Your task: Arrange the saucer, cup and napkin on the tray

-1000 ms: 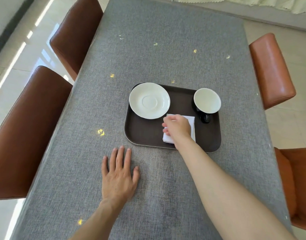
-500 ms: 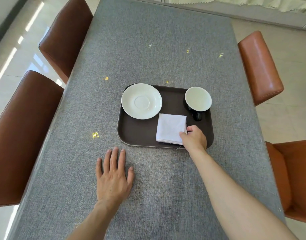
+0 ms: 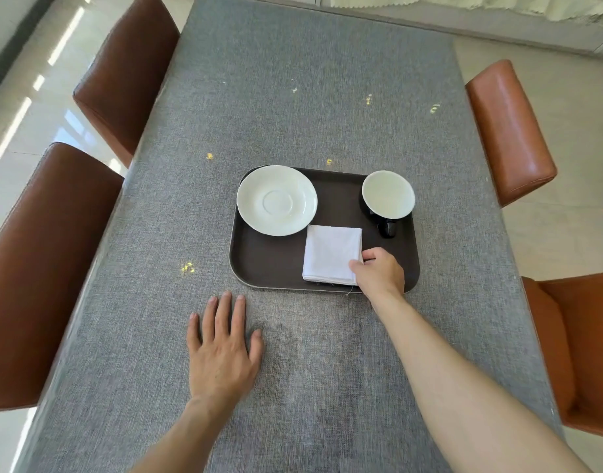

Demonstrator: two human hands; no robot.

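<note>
A dark brown tray (image 3: pixel 269 268) lies on the grey table. On it, a white saucer (image 3: pixel 276 200) sits at the far left and a cup (image 3: pixel 388 194), black outside and white inside, at the far right, its handle toward me. A folded white napkin (image 3: pixel 330 254) lies flat at the tray's near middle. My right hand (image 3: pixel 378 271) rests at the napkin's near right corner, fingers curled and pinching its edge. Apart from the tray, my left hand (image 3: pixel 221 349) lies flat on the table with its fingers spread, holding nothing.
The grey table (image 3: pixel 293 97) stretches away beyond the tray. Brown leather chairs stand along both sides: two on the left (image 3: pixel 122 73) (image 3: pixel 44 261) and two on the right (image 3: pixel 508 131) (image 3: pixel 579 349).
My right hand slid off the top of the napkin to its near right corner, uncovering it. The napkin now lies flat. My left hand stayed in place.
</note>
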